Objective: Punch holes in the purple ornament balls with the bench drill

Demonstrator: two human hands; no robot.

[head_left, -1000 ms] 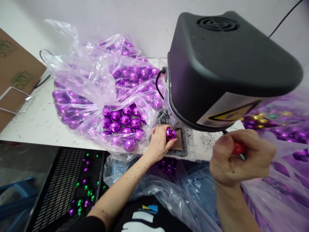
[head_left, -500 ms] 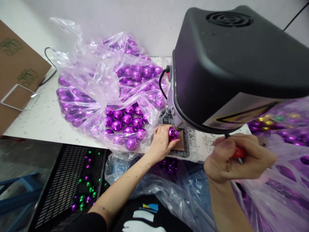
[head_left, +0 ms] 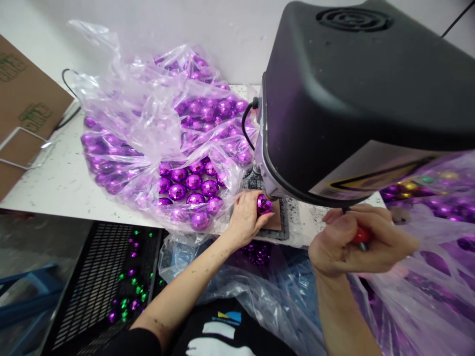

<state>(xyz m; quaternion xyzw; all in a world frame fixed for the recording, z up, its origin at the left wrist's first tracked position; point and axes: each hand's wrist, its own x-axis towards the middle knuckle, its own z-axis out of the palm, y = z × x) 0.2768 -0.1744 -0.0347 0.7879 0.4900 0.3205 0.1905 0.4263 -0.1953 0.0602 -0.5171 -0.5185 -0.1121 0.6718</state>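
My left hand (head_left: pixel 245 217) grips a shiny purple faceted ball (head_left: pixel 264 204) at the front of the bench. Under the ball lies a brown board (head_left: pixel 273 221) on the dark metal base (head_left: pixel 284 232) of a drill press (head_left: pixel 334 99). The machine's large black housing hangs over this spot and hides whatever is above the ball. On the right, my right hand (head_left: pixel 361 242) is closed around the drill press's lever, whose red knob (head_left: pixel 361 234) shows between the fingers.
Clear plastic bags of purple balls (head_left: pixel 193 183) cover the bench's left part. A black crate (head_left: pixel 89 282) with small green and purple balls stands lower left. A cardboard box (head_left: pixel 25 109) is at far left. More bagged balls (head_left: pixel 438 198) lie at right; plastic sheeting (head_left: pixel 230 277) hangs below.
The whole view has shifted slightly. Both hands keep their grips, on the purple ball and on the red-knobbed lever, with little visible movement.
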